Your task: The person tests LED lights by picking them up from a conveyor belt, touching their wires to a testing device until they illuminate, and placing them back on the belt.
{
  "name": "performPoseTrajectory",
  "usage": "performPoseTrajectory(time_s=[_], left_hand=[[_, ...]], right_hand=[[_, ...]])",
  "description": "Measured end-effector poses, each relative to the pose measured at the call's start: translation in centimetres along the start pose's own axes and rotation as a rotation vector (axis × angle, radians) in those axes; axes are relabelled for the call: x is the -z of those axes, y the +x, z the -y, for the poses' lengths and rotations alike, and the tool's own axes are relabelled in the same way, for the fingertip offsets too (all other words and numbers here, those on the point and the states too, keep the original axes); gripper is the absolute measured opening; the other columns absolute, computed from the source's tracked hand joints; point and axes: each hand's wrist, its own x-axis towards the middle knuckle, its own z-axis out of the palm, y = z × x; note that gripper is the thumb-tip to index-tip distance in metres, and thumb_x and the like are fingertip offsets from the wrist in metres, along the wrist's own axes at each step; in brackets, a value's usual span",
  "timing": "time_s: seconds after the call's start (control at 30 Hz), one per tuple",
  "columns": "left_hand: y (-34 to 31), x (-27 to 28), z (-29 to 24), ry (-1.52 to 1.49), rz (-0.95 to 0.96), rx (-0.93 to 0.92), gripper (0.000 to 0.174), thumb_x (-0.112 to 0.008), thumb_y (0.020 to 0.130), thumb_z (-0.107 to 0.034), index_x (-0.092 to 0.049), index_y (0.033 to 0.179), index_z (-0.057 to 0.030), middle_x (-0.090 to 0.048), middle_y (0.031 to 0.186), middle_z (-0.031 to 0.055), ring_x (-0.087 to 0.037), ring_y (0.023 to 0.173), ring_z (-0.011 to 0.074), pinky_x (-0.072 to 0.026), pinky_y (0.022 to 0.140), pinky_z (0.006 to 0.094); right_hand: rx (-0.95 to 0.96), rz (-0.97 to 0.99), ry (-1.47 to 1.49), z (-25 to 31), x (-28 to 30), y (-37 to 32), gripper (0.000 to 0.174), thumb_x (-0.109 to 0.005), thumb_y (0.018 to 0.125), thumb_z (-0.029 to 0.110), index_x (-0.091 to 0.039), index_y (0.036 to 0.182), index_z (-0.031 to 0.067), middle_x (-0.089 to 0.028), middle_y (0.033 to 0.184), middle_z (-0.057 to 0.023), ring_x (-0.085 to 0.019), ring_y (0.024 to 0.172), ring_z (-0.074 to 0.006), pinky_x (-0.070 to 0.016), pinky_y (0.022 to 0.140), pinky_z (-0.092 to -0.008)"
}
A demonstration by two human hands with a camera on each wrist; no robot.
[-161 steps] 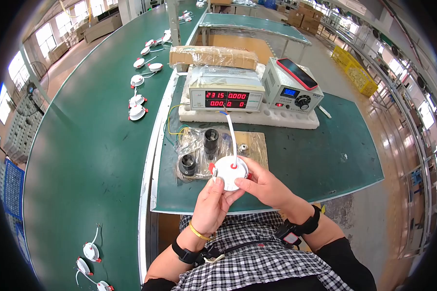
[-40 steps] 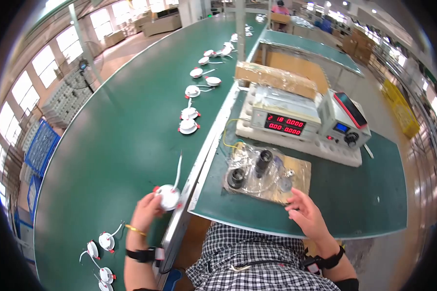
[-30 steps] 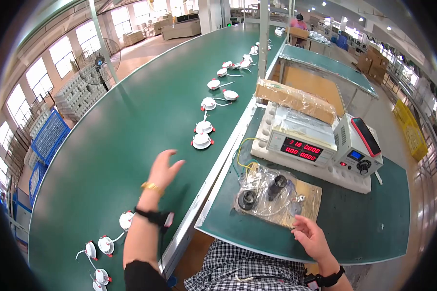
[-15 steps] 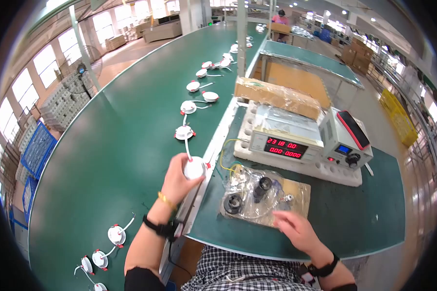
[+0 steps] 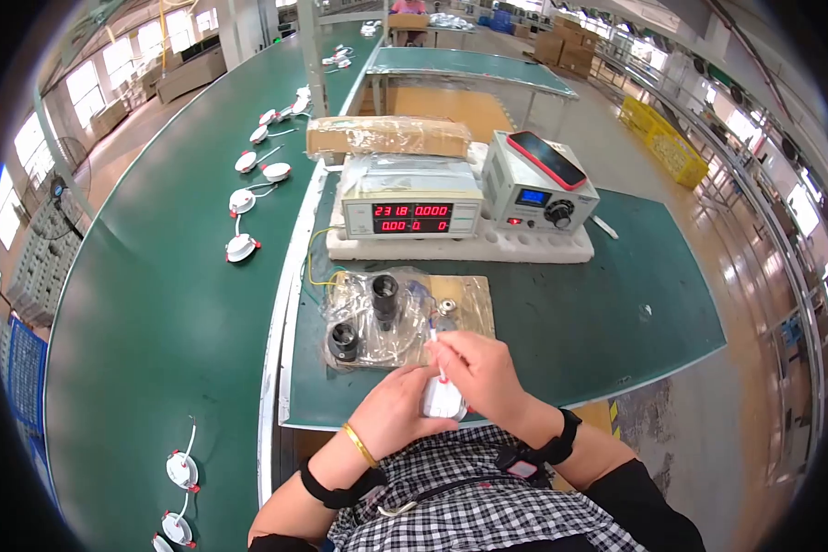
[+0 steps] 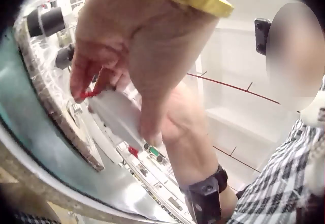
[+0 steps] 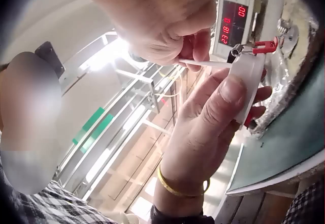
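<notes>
A round white downlight (image 5: 444,402) with red-tipped spring clips is held over the front edge of the green table. My left hand (image 5: 391,409) grips its body, thumb on one face and fingers round the other, as the right wrist view shows. My right hand (image 5: 488,368) pinches the downlight's white cable (image 7: 208,63), which points away from me. Just beyond the hands lies a plastic-wrapped board (image 5: 474,294) carrying two black lamp holders, one tall (image 5: 385,294) and one short (image 5: 344,342), and a small metal fitting (image 5: 447,306).
A power meter (image 5: 412,218) with red digits and a grey box with a dial (image 5: 538,189) stand on white foam (image 5: 543,247) behind the board. A phone (image 5: 546,160) lies on the box. On the left bench (image 5: 156,350) are several more downlights (image 5: 241,247).
My left hand set one downlight on the left bench, took another from the row there and brought it to the table front. My right hand has come to pinch its cable.
</notes>
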Motion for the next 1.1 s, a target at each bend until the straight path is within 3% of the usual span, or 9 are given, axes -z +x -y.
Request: performPoseTrajectory(time_s=[0.1, 0.2, 0.33, 0.5, 0.63, 0.7, 0.8, 0.9, 1.1], left_hand=[[0.6, 1.3, -0.6, 0.128, -0.159, -0.222, 0.078, -0.083, 0.066, -0.03, -0.045, 0.127, -0.0004, -0.053, 0.122, 0.0201, -0.05, 0.115, 0.0379, -0.041, 0.098, 0.0397], [2.2, 2.6, -3.5, 0.281, -0.356, -0.395, 0.057, -0.073, 0.076, -0.011, -0.049, 0.128, -0.0033, -0.053, 0.125, 0.0162, -0.048, 0.12, 0.0364, -0.0404, 0.099, 0.042], [3.2, 1.7, -3.1, 0.404, -0.387, -0.424, 0.05, -0.068, 0.078, -0.004, -0.052, 0.125, -0.0034, -0.053, 0.127, 0.0151, -0.046, 0.122, 0.0352, -0.0398, 0.1, 0.0423], [2.9, -0.4, -1.5, -0.004, -0.424, -0.315, 0.045, -0.063, 0.082, -0.004, -0.051, 0.125, -0.0026, -0.053, 0.125, 0.0169, -0.049, 0.119, 0.0349, -0.0392, 0.101, 0.0401], [1.5, -2.3, 1.4, -0.499, -0.495, -0.052, 0.042, -0.056, 0.091, -0.009, -0.046, 0.131, -0.0004, -0.052, 0.129, 0.0161, -0.051, 0.12, 0.0252, -0.0422, 0.099, 0.0358], [-0.2, -3.7, 2.4, -1.005, -0.235, 0.274, 0.047, -0.053, 0.094, -0.013, -0.038, 0.136, 0.0014, -0.05, 0.131, 0.0153, -0.049, 0.121, 0.0218, -0.0432, 0.098, 0.0331], [-1.0, -6.2, 1.6, -1.361, 0.048, 0.313, 0.055, -0.057, 0.093, -0.015, -0.032, 0.137, 0.0045, -0.048, 0.132, 0.0142, -0.051, 0.118, 0.0196, -0.0446, 0.097, 0.0299], [0.4, -7.3, 0.8, -1.203, -0.109, 0.176, 0.053, -0.061, 0.091, -0.014, -0.036, 0.133, 0.0054, -0.053, 0.125, 0.0125, -0.056, 0.11, 0.0166, -0.0473, 0.092, 0.026], [1.5, -7.6, 2.0, -0.839, -0.067, 0.216, 0.05, -0.062, 0.09, -0.012, -0.038, 0.131, 0.0053, -0.063, 0.106, 0.0093, -0.062, 0.092, 0.0112, -0.0521, 0.075, 0.0226]], right_hand=[[-0.073, -0.015, 0.02, -0.6, 1.6, -0.8, 0.014, -0.059, 0.089, 0.01, -0.061, 0.095, -0.0015, -0.061, 0.074, -0.0131, -0.06, 0.061, -0.0215, -0.0471, 0.057, -0.03], [-0.069, -0.028, 0.055, -0.4, 1.9, -1.6, 0.014, -0.058, 0.089, 0.011, -0.061, 0.093, -0.0021, -0.061, 0.071, -0.0099, -0.06, 0.059, -0.0171, -0.0466, 0.055, -0.0285], [-0.107, -0.051, 0.067, -0.3, 2.0, -1.9, 0.014, -0.057, 0.09, 0.01, -0.061, 0.094, -0.0025, -0.061, 0.07, -0.0096, -0.06, 0.058, -0.0164, -0.0465, 0.054, -0.0282], [-0.158, -0.142, 0.157, -1.0, 1.7, -1.8, 0.015, -0.055, 0.092, 0.01, -0.062, 0.097, -0.0023, -0.061, 0.068, -0.0058, -0.054, 0.052, -0.0079, -0.0441, 0.049, -0.0232], [-0.218, -0.219, 0.393, -0.4, 2.4, -1.0, 0.02, -0.051, 0.096, 0.014, -0.061, 0.099, -0.0034, -0.06, 0.073, -0.0043, -0.053, 0.053, -0.0045, -0.0429, 0.049, -0.0179], [-0.212, -0.241, 0.426, -0.5, 2.7, -0.8, 0.02, -0.051, 0.097, 0.014, -0.061, 0.1, -0.0034, -0.06, 0.074, -0.0044, -0.053, 0.054, -0.0044, -0.0429, 0.049, -0.0177], [-0.171, -0.277, 0.457, -1.2, 2.3, -0.7, 0.021, -0.05, 0.097, 0.015, -0.059, 0.103, -0.0035, -0.06, 0.075, -0.0042, -0.054, 0.056, -0.0042, -0.0427, 0.049, -0.0171], [-0.169, -0.277, 0.437, -1.3, 2.0, -0.8, 0.023, -0.047, 0.098, 0.015, -0.058, 0.103, -0.0041, -0.061, 0.075, -0.0072, -0.057, 0.058, -0.0072, -0.0444, 0.049, -0.0181], [-0.202, -0.324, 0.217, -1.5, 2.8, -0.2, 0.021, -0.049, 0.097, 0.014, -0.061, 0.099, -0.0026, -0.062, 0.075, -0.0042, -0.057, 0.06, -0.0058, -0.0436, 0.051, -0.0179]])
